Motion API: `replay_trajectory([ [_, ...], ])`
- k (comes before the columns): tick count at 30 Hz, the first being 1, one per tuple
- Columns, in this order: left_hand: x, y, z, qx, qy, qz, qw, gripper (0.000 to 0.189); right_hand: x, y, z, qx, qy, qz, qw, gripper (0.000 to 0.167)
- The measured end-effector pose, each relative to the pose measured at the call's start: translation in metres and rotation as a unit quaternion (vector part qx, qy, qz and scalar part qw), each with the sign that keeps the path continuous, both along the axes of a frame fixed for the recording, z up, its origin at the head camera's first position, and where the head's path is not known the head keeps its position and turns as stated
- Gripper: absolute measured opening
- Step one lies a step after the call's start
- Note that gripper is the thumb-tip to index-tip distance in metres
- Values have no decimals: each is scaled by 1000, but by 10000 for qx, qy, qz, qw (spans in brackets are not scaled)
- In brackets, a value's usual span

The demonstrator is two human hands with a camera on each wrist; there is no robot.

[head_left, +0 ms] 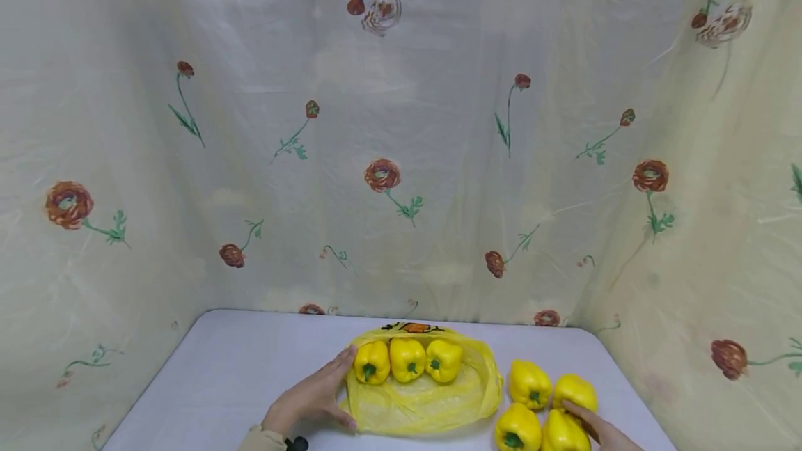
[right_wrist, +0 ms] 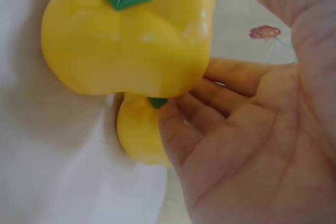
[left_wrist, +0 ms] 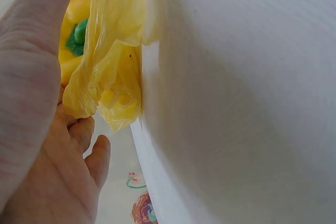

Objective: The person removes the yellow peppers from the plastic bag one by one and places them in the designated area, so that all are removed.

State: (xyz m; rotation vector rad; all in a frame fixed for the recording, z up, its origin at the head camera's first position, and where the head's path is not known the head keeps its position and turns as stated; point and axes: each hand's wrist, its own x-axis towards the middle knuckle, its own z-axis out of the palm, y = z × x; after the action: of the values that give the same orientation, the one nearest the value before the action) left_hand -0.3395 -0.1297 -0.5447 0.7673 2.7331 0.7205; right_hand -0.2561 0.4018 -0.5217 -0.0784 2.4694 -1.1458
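Note:
A yellow plastic bag (head_left: 426,406) lies on the table with its mouth facing me. Three yellow bell peppers (head_left: 407,360) stand in a row inside it, green stems toward me. My left hand (head_left: 313,395) is at the bag's left side, fingers stretched along its edge and thumb at the near corner. In the left wrist view those fingers touch the thin plastic (left_wrist: 118,87). To the right of the bag, my right hand (head_left: 598,429) grips the near-right bell pepper (right_wrist: 131,45) of a group, fingers behind it and thumb across the other side.
Beside the gripped one sit more loose yellow bell peppers (head_left: 530,384), close together near the right side of the white table (head_left: 232,374). A flower-printed curtain (head_left: 401,124) hangs behind the table and along both sides.

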Motion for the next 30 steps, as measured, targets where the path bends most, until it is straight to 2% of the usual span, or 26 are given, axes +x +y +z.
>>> replay_trajectory([
  [3,0,0,0,-20,6,-7,10000,132,-1,-2,2,14,54,-49,10000,88],
  [8,0,0,0,-54,-40,31,10000,131,-3,-10,8,41,111,-425,9990,88],
  [13,1,0,0,-75,-45,53,9999,132,-1,-21,18,166,733,-420,9963,87],
  [16,1,0,0,-67,-63,64,9999,132,1,-31,23,141,1007,-553,9933,84],
  [25,2,0,1,-64,-81,100,9999,131,-3,-69,27,-547,1484,-833,9839,78],
  [30,2,1,0,-67,-45,73,9999,131,-7,-91,28,-638,1678,-899,9796,79],
])
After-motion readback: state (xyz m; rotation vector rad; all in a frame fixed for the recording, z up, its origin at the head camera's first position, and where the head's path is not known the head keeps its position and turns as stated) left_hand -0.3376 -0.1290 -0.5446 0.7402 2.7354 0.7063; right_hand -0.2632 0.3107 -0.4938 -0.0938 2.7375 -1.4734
